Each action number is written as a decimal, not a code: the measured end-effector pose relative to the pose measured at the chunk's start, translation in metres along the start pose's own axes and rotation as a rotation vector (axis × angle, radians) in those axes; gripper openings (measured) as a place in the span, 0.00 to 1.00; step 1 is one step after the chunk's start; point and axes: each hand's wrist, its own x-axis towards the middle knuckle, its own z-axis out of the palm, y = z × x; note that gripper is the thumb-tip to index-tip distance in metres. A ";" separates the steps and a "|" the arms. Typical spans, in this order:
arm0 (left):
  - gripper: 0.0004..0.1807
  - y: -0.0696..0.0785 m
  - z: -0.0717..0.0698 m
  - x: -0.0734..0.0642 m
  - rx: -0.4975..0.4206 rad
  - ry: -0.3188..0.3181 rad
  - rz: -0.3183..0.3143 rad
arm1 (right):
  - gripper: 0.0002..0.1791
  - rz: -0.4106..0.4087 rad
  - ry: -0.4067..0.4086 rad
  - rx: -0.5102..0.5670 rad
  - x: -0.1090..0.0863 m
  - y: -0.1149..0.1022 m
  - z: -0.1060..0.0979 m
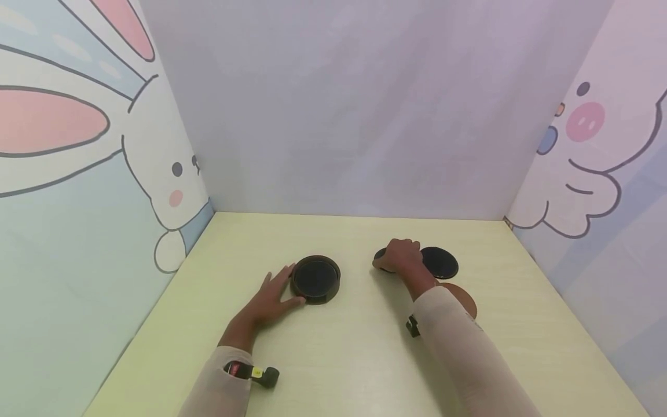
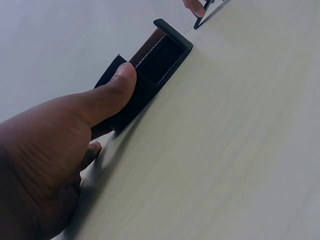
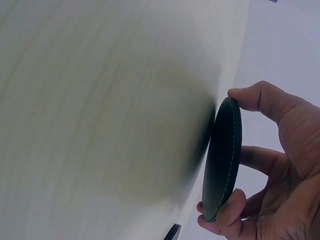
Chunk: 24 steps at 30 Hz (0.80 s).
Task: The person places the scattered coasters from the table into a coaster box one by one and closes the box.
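A round black coaster holder (image 1: 315, 278) with dark coasters stacked inside sits on the pale yellow table (image 1: 354, 359), left of the middle. My left hand (image 1: 278, 294) lies flat beside it, and its straight thumb (image 2: 117, 87) presses against the holder's side (image 2: 162, 47). My right hand (image 1: 400, 255) pinches a black coaster (image 3: 222, 160) by its rim, between thumb and fingers, tilted up on edge off the table. Just right of that hand a second black coaster (image 1: 440, 262) lies flat. A brown coaster (image 1: 465, 296) lies nearer, partly hidden by my right forearm.
Cartoon-printed walls close the table in on three sides: a rabbit wall (image 1: 78, 174) on the left, a plain back wall (image 1: 354, 116), and a pig wall (image 1: 599, 162) on the right. Small cameras are strapped to my wrists (image 1: 255, 372).
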 end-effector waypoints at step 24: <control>0.55 0.000 0.000 0.000 -0.003 -0.004 -0.010 | 0.42 -0.074 0.141 0.020 -0.004 -0.007 0.003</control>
